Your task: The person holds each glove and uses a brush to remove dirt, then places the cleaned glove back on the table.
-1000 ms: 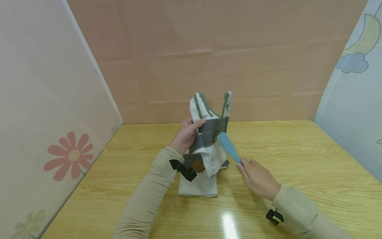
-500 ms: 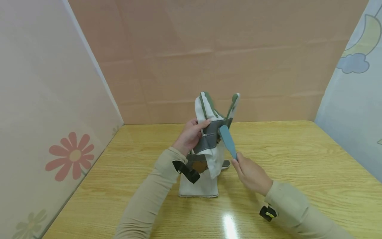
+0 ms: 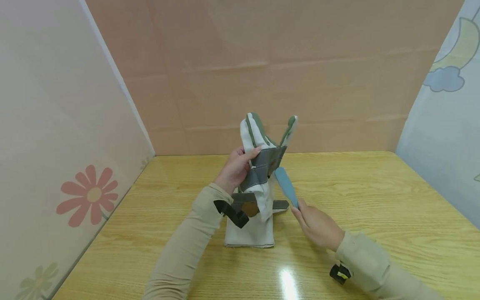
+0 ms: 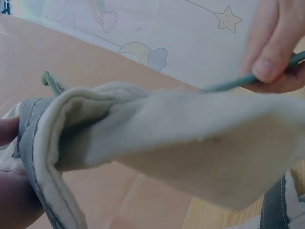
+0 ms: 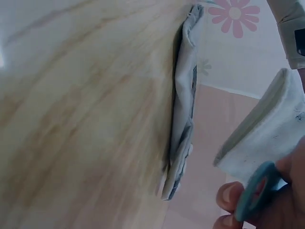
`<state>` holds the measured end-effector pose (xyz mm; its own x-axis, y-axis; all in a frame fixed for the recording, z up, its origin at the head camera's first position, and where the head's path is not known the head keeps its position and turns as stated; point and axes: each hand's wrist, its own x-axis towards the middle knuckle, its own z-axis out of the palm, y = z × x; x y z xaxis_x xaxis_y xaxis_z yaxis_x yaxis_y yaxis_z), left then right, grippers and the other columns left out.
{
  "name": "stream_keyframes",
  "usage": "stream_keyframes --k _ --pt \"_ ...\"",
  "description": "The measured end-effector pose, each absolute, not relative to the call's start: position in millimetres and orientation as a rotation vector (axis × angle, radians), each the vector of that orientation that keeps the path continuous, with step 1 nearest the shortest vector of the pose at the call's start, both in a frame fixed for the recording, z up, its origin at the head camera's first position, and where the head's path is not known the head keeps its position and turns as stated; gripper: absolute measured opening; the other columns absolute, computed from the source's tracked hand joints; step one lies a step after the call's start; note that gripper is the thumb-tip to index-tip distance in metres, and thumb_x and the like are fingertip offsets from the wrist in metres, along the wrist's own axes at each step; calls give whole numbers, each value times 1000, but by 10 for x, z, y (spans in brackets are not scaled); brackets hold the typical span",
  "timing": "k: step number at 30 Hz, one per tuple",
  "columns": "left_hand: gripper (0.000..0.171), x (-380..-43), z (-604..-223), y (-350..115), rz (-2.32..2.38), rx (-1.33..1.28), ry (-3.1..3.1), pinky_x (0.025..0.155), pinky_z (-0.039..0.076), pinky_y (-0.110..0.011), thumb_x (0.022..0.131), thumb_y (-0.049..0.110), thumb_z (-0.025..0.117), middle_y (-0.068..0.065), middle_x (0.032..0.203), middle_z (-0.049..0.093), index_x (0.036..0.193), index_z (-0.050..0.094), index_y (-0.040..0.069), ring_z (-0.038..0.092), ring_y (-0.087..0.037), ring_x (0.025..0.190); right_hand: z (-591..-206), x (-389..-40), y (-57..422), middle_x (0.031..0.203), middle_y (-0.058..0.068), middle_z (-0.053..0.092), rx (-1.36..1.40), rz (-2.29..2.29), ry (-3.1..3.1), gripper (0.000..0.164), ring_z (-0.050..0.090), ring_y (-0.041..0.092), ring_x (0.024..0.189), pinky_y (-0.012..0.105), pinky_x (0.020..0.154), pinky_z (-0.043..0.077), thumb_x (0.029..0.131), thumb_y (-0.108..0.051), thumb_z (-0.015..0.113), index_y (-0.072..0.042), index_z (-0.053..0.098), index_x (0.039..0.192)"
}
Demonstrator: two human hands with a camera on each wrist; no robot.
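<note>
My left hand [image 3: 235, 168] grips a white work glove [image 3: 258, 143] with green edging and grey patches, thumb across its face. The glove is raised above the table, its fingers pointing up and its cuff hanging down. In the left wrist view the loose cuff [image 4: 157, 133] fills the middle. My right hand [image 3: 318, 225] holds a blue brush [image 3: 286, 186] by its handle, its flat head at the glove's right side. The bristles face away and cannot be made out. A ring-shaped handle end [image 5: 257, 191] shows in the right wrist view.
A second, similar glove [image 3: 249, 233] lies on the wooden table [image 3: 360, 191] under the raised one, with a brown round patch showing. A tan backdrop [image 3: 300, 62] stands behind. Patterned panels [image 3: 86, 125] flank both sides.
The brush went up onto the glove's grey patch, then came back down towards the cuff. The raised glove shifted right, then back left. The lower glove has stayed put.
</note>
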<state>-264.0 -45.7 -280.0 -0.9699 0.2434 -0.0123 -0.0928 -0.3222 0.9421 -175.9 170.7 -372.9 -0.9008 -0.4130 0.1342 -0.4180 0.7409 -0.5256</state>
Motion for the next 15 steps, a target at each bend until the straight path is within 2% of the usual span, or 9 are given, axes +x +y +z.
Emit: stream_keyframes --k 15 --pt "9 -2636 -2827 -438 2405 195 1657 68 47 -18 94 6 51 8 74 62 87 55 10 59 -3 68 -3613 -1742 1731 59 -6 25 590 921 -2658 24 20 1 46 19 42 24 103 -18 31 -7 35 82"
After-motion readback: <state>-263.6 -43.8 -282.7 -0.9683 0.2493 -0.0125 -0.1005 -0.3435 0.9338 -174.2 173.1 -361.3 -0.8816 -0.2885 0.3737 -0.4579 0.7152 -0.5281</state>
